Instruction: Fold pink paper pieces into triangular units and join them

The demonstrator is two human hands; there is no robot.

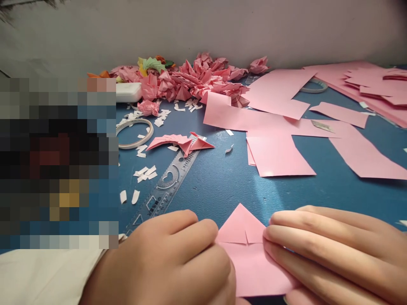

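Observation:
A small pink paper piece [251, 254], folded to a point at its far end, lies on the blue table [222, 182] at the near edge. My left hand [168, 262] has its fingers curled and presses on the paper's left side. My right hand [337, 250] lies with its fingers stretched together and flat, fingertips pinning the paper's right side. Both hands touch the same piece.
A clear plastic ruler [165, 186] lies beyond my left hand, with folded pink pieces [182, 142], a tape ring [135, 132] and white scraps [144, 173] around it. Flat pink sheets [280, 154] spread to the right. A heap of folded pink units [197, 80] lies at the back.

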